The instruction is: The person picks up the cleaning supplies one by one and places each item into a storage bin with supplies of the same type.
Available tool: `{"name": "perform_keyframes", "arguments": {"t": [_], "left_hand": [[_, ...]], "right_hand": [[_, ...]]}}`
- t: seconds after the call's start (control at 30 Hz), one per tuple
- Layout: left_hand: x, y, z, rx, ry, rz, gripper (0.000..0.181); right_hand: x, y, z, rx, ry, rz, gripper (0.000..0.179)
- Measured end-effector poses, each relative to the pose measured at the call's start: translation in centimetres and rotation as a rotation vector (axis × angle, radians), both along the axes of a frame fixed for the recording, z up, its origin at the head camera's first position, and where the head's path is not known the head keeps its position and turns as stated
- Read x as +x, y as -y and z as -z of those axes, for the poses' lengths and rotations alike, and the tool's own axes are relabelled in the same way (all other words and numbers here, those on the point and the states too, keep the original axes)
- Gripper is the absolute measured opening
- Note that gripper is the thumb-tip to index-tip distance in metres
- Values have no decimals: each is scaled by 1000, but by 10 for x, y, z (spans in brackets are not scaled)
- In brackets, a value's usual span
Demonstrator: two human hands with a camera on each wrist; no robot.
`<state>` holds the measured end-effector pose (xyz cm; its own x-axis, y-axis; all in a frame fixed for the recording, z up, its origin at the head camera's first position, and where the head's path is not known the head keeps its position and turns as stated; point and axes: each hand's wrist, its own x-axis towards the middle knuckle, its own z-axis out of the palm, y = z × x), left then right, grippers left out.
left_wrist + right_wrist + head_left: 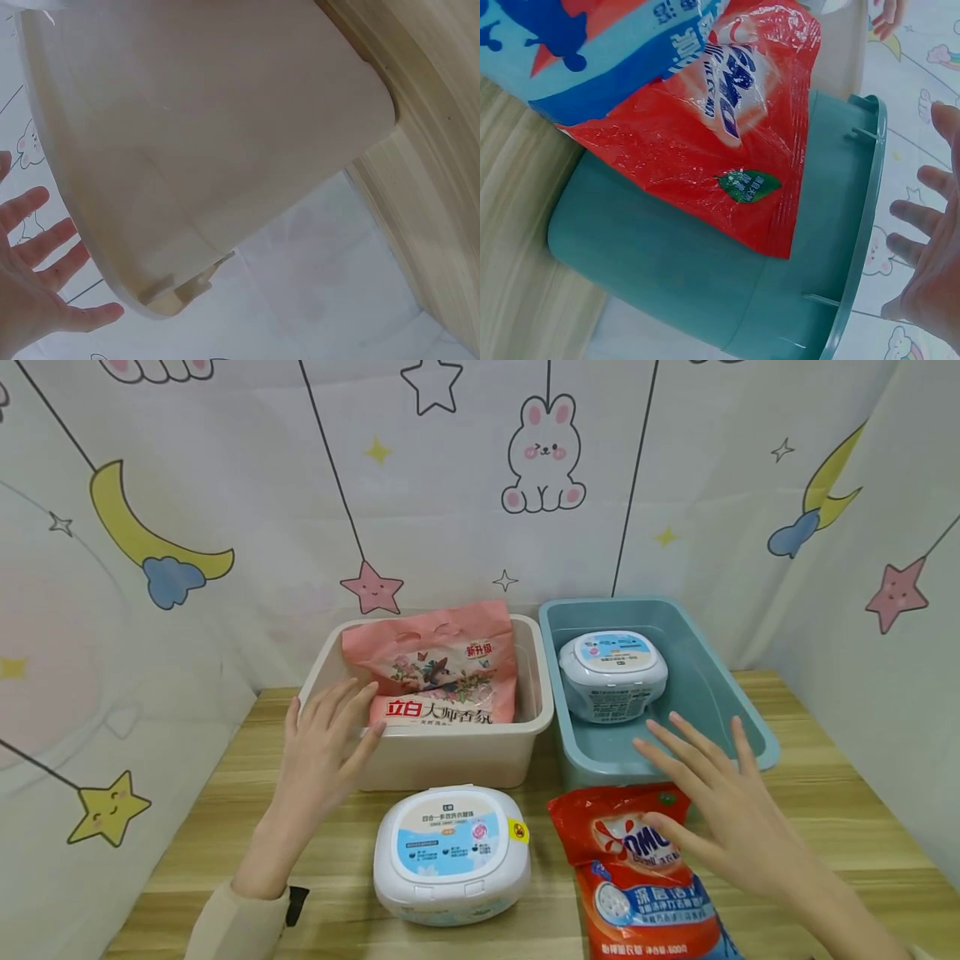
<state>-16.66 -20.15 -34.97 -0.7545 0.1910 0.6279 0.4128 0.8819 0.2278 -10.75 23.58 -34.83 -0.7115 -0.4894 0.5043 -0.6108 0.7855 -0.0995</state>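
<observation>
My left hand (324,747) hovers with fingers spread at the front left of the cream bin (450,760), holding nothing. A pink laundry detergent bag (442,668) stands in that bin. Fingers apart and holding nothing, my right hand (712,810) is over the front edge of the teal bin (720,693). Below and left of it, a red OMO detergent bag (637,877) leans against the teal bin's front. A white lidded tub (452,856) with a blue label sits on the table between my forearms. Inside the teal bin is a similar white tub (613,677).
The two bins stand side by side at the back of the wood-grain table (225,827). Behind them hangs a white curtain (450,510) printed with rabbits, moons and stars, which also runs along both sides.
</observation>
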Motion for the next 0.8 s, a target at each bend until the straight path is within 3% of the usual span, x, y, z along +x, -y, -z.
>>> {"name": "perform_keyframes", "arguments": {"t": [0.17,0.8], "left_hand": [[0,4,4,4,-12,15,46],[-1,15,15,-4,-109,72,50]], "right_hand": [[4,0,4,-6,-30,-31,67],[24,0,24,-5,-66,-100,62]]}}
